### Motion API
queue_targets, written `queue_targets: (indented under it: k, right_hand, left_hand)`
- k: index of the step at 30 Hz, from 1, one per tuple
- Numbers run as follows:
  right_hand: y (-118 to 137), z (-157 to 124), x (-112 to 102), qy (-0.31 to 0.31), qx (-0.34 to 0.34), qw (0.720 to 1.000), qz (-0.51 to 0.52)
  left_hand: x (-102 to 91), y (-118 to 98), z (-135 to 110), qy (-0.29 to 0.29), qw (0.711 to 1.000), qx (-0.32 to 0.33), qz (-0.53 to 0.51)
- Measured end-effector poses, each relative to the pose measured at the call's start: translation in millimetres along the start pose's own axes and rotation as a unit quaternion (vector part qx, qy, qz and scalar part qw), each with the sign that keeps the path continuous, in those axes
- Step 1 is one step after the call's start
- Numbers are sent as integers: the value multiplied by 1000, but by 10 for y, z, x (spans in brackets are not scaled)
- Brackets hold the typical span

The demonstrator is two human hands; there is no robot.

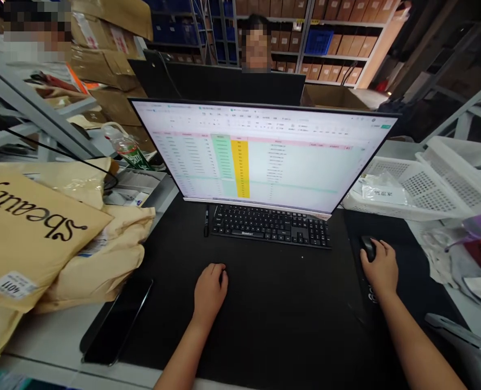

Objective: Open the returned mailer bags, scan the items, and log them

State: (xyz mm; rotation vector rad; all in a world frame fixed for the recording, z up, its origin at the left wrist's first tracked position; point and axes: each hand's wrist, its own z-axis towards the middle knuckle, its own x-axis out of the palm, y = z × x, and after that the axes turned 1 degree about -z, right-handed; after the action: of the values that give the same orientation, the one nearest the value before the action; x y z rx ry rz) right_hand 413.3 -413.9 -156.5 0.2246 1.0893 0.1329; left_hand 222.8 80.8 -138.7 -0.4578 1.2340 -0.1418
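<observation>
My right hand (381, 266) lies over a black computer mouse (368, 247) on the right of the black desk mat (281, 314), fingers curved round it. My left hand (210, 286) rests on the mat in a loose fist, a little in front of the black keyboard (271, 225), with nothing visible in it. Behind the keyboard stands a wide monitor (260, 154) showing a spreadsheet with a green and a yellow column. A black pen (206, 222) lies just left of the keyboard.
Tan padded mailers (41, 233) are piled at the left, next to a black phone (118, 322) lying face up. A plastic bottle (129, 149) lies behind them. White perforated baskets (423, 184) stand at the right. A person sits behind a second monitor (216, 81); shelves of boxes fill the back.
</observation>
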Motion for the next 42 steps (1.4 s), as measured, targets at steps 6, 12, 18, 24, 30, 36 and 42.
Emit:
queue_targets:
  k: [6, 12, 18, 24, 30, 36, 42]
  right_hand:
    - [79, -3, -50, -11, 33, 999, -26]
    - [58, 0, -32, -9, 36, 998, -42]
    - [27, -12, -32, 4, 34, 998, -50]
    - [32, -10, -42, 3, 26, 998, -54]
    - [36, -11, -42, 8, 25, 998, -58]
    - [51, -13, -50, -6, 16, 998, -60]
    - [51, -8, -41, -12, 19, 998, -61]
  left_hand:
    - [-6, 13, 13, 12, 1000, -2, -17]
    - [27, 25, 22, 17, 999, -10, -30]
    - [24, 11, 14, 15, 999, -14, -37]
    - [19, -8, 17, 16, 999, -16, -41]
    - [31, 16, 16, 10, 999, -7, -43]
    - [24, 32, 19, 10, 999, -6, -49]
    - [21, 34, 20, 11, 999, -11, -51]
